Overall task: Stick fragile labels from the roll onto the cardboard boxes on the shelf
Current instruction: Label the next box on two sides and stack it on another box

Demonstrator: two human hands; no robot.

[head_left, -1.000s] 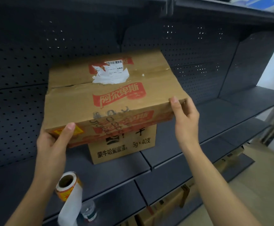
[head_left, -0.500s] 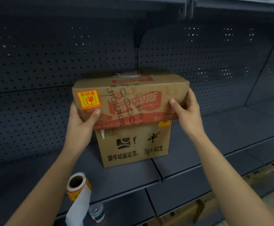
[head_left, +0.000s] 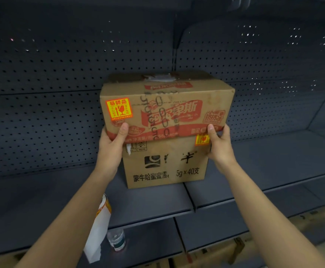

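A red-printed cardboard box [head_left: 169, 109] sits on top of a plain brown box [head_left: 165, 165] on the dark shelf [head_left: 41, 192]. An orange fragile label [head_left: 119, 108] is stuck on the upper box's front left. A second label [head_left: 201, 139] shows at the lower box's top right corner. My left hand [head_left: 112, 144] grips the upper box's lower left corner, thumb on its front. My right hand [head_left: 218, 144] grips its lower right corner. The label roll [head_left: 104, 206] hangs beside my left forearm, its white backing strip [head_left: 96, 240] trailing down.
A perforated dark back panel [head_left: 61, 74] stands behind the boxes. A clear water bottle [head_left: 116, 239] stands on the lower shelf. More cardboard [head_left: 215, 254] lies at the bottom under the shelves. The shelf runs on to the right [head_left: 273, 157].
The upper box, tilted toward me a second ago, has been turned level and pushed back onto the lower box. Both hands kept hold of its lower corners.
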